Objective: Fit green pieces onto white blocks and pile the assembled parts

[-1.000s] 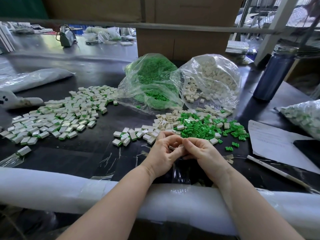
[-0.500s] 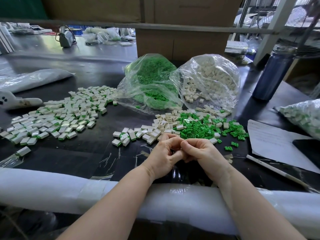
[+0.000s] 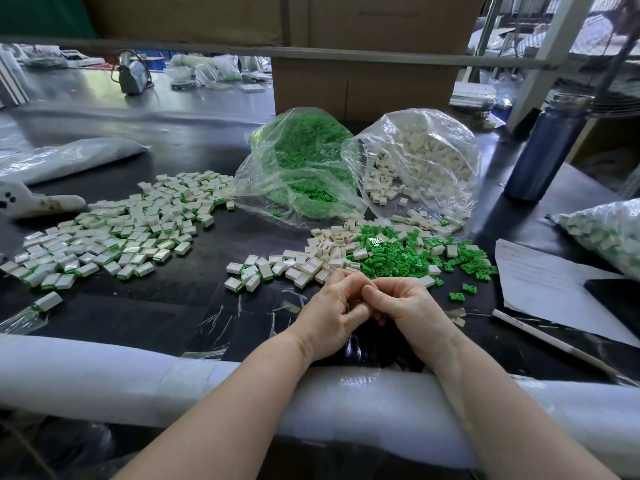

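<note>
My left hand (image 3: 330, 308) and my right hand (image 3: 407, 304) meet near the table's front edge, fingers curled and thumbs pressed together. They close on a small white block that the fingers now hide almost fully. Just beyond them lie loose white blocks (image 3: 330, 244) and a spread of loose green pieces (image 3: 398, 259). A short row of assembled parts (image 3: 258, 271) lies to the left of my hands. A large pile of assembled parts (image 3: 114, 237) covers the table's left side.
An open bag of green pieces (image 3: 304, 161) and an open bag of white blocks (image 3: 424, 157) stand behind the loose parts. A dark bottle (image 3: 543, 150), a paper sheet (image 3: 547, 285), a white rod (image 3: 554, 344) and another filled bag (image 3: 609, 233) are on the right. A padded white roll (image 3: 104, 375) lines the front edge.
My hands have closed tighter together and sunk slightly toward the table. The white block seen between the fingertips a second ago is now covered.
</note>
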The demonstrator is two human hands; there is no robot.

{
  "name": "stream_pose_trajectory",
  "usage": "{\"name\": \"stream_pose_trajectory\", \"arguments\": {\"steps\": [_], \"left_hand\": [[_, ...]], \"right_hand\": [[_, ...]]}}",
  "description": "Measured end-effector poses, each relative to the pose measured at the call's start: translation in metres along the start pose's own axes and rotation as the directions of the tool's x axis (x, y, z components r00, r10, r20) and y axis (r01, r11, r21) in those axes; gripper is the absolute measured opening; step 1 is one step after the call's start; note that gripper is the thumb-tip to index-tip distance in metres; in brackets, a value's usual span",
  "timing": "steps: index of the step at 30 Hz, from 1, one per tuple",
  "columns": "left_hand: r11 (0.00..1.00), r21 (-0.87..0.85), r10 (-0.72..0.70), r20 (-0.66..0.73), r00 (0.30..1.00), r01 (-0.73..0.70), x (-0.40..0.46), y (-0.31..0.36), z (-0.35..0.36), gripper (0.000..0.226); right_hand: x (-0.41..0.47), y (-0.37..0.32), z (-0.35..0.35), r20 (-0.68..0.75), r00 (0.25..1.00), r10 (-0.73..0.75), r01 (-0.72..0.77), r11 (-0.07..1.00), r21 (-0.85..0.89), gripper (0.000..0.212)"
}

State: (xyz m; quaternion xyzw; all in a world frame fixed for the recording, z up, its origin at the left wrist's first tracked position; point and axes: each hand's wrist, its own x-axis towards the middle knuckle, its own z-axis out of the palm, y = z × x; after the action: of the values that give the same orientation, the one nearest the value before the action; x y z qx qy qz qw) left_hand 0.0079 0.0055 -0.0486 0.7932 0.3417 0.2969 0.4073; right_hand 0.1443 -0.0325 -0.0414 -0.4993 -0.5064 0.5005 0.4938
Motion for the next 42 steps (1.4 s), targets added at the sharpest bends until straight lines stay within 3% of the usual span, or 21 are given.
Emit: {"name": "stream_pose_trajectory", "arguments": {"steps": [9, 13, 24, 29, 31, 35, 42], "left_hand": [[1.0, 0.031, 0.004, 0.01, 1.0, -0.004, -0.0006, 0.0009, 0.0008, 0.011], [0.999, 0.048, 0.005, 0.003, 1.0, -0.005, -0.0013, 0.0023, 0.0011, 0.023], [0.999, 0.041, -0.027, 0.02, 0.999, 0.026, -0.0003, 0.0023, 0.0003, 0.024], [0.998, -0.067, -0.021, -0.039, 0.999, 0.018, -0.0011, 0.0007, -0.0007, 0.009], [0.996, -0.09, -0.03, -0.081, 0.996, 0.023, -0.0003, -0.0018, -0.0009, 0.012], [0.993, -0.11, -0.061, -0.161, 0.985, 0.044, 0.0017, -0.0029, -0.0016, 0.009], [0.941, -0.333, -0.148, -0.236, 0.96, 0.063, 0.0011, -0.0024, -0.0041, 0.02]], "right_hand": [[-0.0002, 0.0007, -0.0005, -0.002, 1.0, 0.008, -0.008, 1.0, 0.002, 0.018], [0.0003, 0.0012, -0.0003, 0.002, 1.0, 0.013, -0.013, 1.0, 0.028, 0.016], [0.0006, 0.0031, -0.0015, -0.002, 1.0, 0.011, -0.011, 0.998, 0.058, 0.02], [0.0003, 0.002, 0.0024, 0.003, 0.999, -0.043, 0.043, 0.997, 0.06, 0.024], [0.0013, 0.0028, 0.0027, -0.062, 0.997, -0.048, 0.054, 0.994, 0.093, 0.026], [0.002, 0.0039, -0.0022, -0.232, 0.969, -0.083, 0.094, 0.995, 0.038, 0.01], [0.0001, 0.0017, -0.001, -0.193, 0.97, -0.145, 0.118, 0.982, -0.145, 0.014]]}}
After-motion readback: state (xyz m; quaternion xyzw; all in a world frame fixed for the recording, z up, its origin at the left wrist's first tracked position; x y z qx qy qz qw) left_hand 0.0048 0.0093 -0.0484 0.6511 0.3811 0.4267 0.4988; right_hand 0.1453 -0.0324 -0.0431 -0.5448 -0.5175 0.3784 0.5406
